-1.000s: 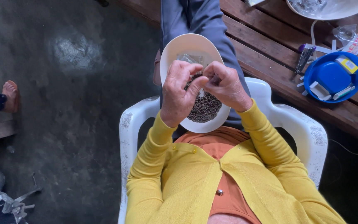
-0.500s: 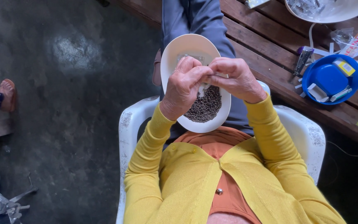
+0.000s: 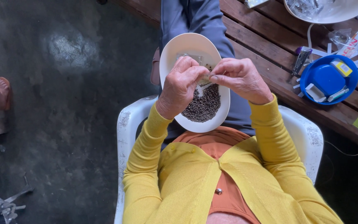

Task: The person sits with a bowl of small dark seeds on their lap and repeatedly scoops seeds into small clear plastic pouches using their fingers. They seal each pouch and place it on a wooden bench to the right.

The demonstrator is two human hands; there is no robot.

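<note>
A white bowl rests on my lap, holding a heap of small dark seeds. Both hands hover over it. My left hand and my right hand pinch a small clear plastic packet between their fingertips, just above the seeds. Another small clear packet lies inside the bowl near its far rim. My yellow sleeves run down from both wrists.
I sit in a white plastic chair. A wooden slatted table stands to the right, bearing a blue round lid with small items and a white basin. Another person's foot rests on the concrete floor at left.
The view has shifted a little, and my fingers have worked closer together on the packet over the bowl. The bowl stays on my lap.
</note>
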